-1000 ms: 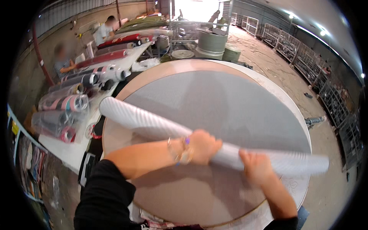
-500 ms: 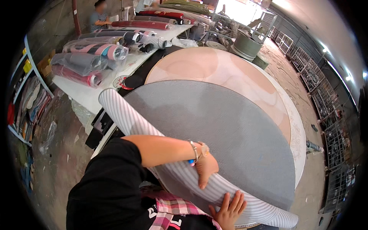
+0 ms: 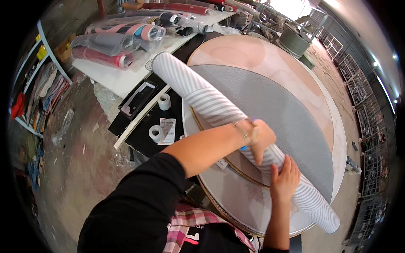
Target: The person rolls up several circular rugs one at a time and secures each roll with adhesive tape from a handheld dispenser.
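A striped grey-and-white rolled rug [image 3: 215, 103] lies diagonally across a stack of round rugs. My left hand [image 3: 262, 137], with a bracelet at the wrist, grips the roll near its middle. Its thumb is on the near side, and its fingers are mostly hidden over the far side. Beside it, my right hand [image 3: 286, 179] lies on the roll with fingers stretched out, pressing its near side. Beyond the roll, the unrolled grey rug backing [image 3: 282, 114] is spread over a pink-and-beige round rug [image 3: 236, 52].
On the black table left of the rugs are two white tape rolls [image 3: 156, 133], a printed label sheet [image 3: 168, 130] and a black tray [image 3: 138, 99]. Plastic-wrapped rug rolls [image 3: 101, 44] lie on a white table. Wire cages [image 3: 367, 130] line the right. Another person's arm [image 3: 131, 5] shows at the back.
The roll has moved away from me and grown thicker, covering more of the grey backing. Both hands have moved forward with it, uncovering the rugs and black table on the near side.
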Demonstrator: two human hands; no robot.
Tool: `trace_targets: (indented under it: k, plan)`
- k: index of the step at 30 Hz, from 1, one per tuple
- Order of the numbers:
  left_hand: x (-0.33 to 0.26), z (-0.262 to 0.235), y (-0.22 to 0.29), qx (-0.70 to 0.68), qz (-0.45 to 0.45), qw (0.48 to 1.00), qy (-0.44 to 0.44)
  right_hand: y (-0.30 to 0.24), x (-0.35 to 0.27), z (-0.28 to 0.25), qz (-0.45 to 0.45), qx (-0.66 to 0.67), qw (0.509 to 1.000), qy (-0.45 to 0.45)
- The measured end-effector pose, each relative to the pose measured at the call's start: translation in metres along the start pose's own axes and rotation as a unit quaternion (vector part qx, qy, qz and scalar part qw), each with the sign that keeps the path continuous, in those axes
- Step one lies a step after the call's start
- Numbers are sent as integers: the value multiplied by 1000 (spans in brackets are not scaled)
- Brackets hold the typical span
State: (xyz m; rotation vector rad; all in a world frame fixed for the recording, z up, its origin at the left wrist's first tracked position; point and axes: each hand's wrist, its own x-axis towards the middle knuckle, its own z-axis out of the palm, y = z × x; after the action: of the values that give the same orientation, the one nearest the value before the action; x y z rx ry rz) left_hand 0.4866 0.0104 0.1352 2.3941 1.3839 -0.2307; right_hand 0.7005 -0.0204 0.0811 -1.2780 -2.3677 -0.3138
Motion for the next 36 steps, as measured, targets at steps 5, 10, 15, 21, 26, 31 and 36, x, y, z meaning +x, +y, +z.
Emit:
trace_targets:
  k: [5,10,15,21,26,31,36]
  plan:
    - [-14,55,-22,-32,3,884,467,6,52,11,89,53,987,-125]
    - [-136,155,-90,-167,-256,777,550,46,87,17,162,79,962,-205]
    - [-219,255,-141,-171,-503,787,313,22,97,12,174,93,953,-228]
    - [-241,246,-162,-192,-493,822,211,49,93,21,211,118,944,-223]
    - [-219,226,-210,-117,-304,870,371,44,91,20,233,110,943,-210]
    - [-156,253,-249,-60,-344,924,158,33,87,13,244,99,945,-195]
    - [-152,227,-260,-151,-323,934,-1,38,81,19,244,118,946,-176]
